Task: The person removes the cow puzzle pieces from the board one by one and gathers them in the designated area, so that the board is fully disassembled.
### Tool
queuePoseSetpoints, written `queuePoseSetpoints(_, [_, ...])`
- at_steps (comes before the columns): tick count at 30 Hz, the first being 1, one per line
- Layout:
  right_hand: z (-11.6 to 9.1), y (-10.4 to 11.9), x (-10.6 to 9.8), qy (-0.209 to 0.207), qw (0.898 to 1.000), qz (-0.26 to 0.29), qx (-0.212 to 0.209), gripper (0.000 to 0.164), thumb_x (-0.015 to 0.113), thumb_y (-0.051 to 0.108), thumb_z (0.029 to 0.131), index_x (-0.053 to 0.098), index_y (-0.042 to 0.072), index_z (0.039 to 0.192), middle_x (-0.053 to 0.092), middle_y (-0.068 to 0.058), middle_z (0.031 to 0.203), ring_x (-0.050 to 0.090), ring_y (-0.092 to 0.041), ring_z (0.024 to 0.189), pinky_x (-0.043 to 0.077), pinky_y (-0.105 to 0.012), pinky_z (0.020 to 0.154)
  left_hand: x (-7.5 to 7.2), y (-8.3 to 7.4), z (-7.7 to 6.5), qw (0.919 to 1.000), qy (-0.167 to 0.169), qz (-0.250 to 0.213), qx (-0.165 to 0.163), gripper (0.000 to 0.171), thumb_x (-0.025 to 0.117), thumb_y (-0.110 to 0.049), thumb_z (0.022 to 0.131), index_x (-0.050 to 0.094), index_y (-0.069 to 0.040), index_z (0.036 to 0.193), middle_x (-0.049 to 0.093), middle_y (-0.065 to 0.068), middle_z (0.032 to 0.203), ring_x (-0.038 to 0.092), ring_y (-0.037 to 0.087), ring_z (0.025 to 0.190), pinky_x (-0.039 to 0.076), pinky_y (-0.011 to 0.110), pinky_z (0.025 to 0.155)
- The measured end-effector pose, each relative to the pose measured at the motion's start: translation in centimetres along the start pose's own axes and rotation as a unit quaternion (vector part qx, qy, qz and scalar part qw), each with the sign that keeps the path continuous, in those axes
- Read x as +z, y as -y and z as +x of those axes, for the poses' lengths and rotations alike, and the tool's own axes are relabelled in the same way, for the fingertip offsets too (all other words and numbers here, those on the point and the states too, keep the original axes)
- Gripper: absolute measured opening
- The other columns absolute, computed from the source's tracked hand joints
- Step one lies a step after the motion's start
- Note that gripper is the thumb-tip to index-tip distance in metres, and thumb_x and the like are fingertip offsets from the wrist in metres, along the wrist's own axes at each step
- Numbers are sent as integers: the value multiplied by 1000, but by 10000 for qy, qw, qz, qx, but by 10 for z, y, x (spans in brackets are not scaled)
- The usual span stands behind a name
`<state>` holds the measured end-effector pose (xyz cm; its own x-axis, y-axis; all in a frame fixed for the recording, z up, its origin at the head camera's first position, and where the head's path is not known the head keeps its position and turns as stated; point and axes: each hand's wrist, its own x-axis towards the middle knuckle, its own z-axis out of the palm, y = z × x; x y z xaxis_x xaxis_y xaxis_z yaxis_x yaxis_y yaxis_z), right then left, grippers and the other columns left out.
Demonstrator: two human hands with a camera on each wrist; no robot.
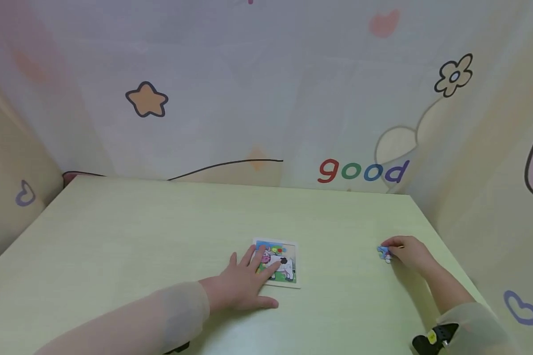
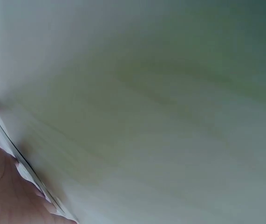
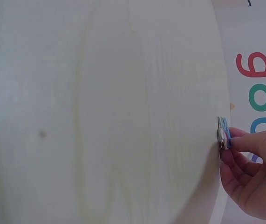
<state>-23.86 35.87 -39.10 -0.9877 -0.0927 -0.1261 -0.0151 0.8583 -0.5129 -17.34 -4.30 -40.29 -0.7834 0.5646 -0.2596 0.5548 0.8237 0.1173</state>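
Note:
A square jigsaw puzzle (image 1: 287, 268) with a cow picture and a white frame lies on the table. My left hand (image 1: 244, 283) rests over its left part with fingers spread and straight, hiding some of the picture. A pale beige patch shows at the puzzle's upper right. In the left wrist view, the left hand (image 2: 7, 186) lies along the puzzle's thin edge. Off to the right, my right hand (image 1: 410, 254) pinches a mostly blue jigsaw piece (image 1: 384, 253) between thumb and fingers. The right wrist view shows this piece nearly edge-on.
The pale table (image 1: 160, 222) reaches back to a printed cloth backdrop (image 1: 231, 98) with a star, a flower and the word "good". Cloth also hangs at the left and right sides. A black wrist device (image 1: 433, 340) sits at the right sleeve.

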Motion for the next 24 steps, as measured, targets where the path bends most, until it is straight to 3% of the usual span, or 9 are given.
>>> queuePoseSetpoints(7, [0, -1, 2, -104, 9998, -157, -52, 20, 49, 1, 92, 63, -8, 105, 59, -27, 107, 53, -40, 96, 43, -51, 81, -2, 2, -4, 9999, 103, -15, -43, 86, 35, -77, 80, 18, -30, 150, 4, 14, 155, 4, 36, 140, 16, 65, 101])
queuePoseSetpoints(14, [0, 3, 1, -479, 9984, -278, -128, 24, 49, 7, 93, 61, -8, 108, 59, -28, 109, 55, -40, 96, 43, -49, 79, -2, -5, -5, 9996, 194, 32, -180, 88, 34, -79, 79, 18, -29, 150, 3, 14, 155, 3, 37, 140, 15, 65, 101])
queuePoseSetpoints(18, [2, 17, 6, -635, 9974, -142, -323, 23, 50, 6, 93, 61, -8, 108, 60, -27, 109, 57, -38, 94, 44, -46, 77, -4, -9, -6, 9995, 166, 38, -259, 88, 35, -78, 80, 18, -28, 150, 5, 16, 155, 5, 38, 140, 16, 65, 101])
queuePoseSetpoints(24, [8, 51, 23, -285, 9979, 382, -447, 24, 53, 10, 94, 62, -6, 111, 60, -23, 111, 57, -33, 95, 45, -43, 81, -5, -11, -7, 9991, 197, -36, -370, 89, 35, -78, 80, 17, -27, 150, 5, 16, 155, 4, 39, 140, 16, 66, 100])
